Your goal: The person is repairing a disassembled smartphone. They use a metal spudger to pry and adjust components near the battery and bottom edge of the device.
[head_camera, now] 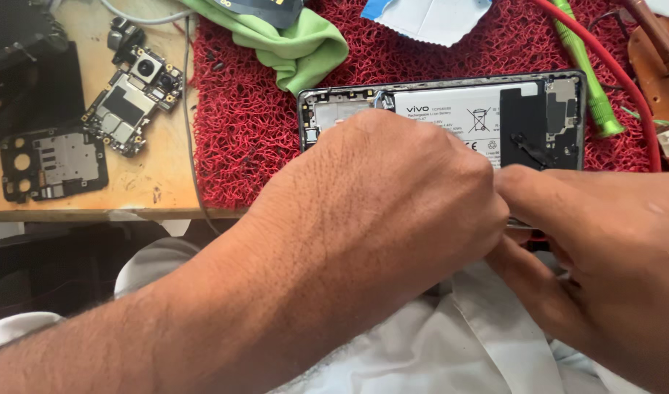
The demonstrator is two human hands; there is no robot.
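Observation:
An opened phone (451, 102) lies back-up on a red mesh mat (239, 138), its white battery and dark inner frame exposed. My left hand (378, 204) is curled into a fist over the phone's near edge and hides the lower half of it. My right hand (604, 248) comes in from the right, its fingers pressed against the left hand's fingers at the phone's near right edge. What the fingers pinch between them is hidden.
A phone circuit board (134, 98) and a black inner cover plate (53, 164) lie on the wooden table at the left. A green cloth (298, 44), a green tool (586, 73), a red cable (626, 80) and white paper (429, 18) ring the mat.

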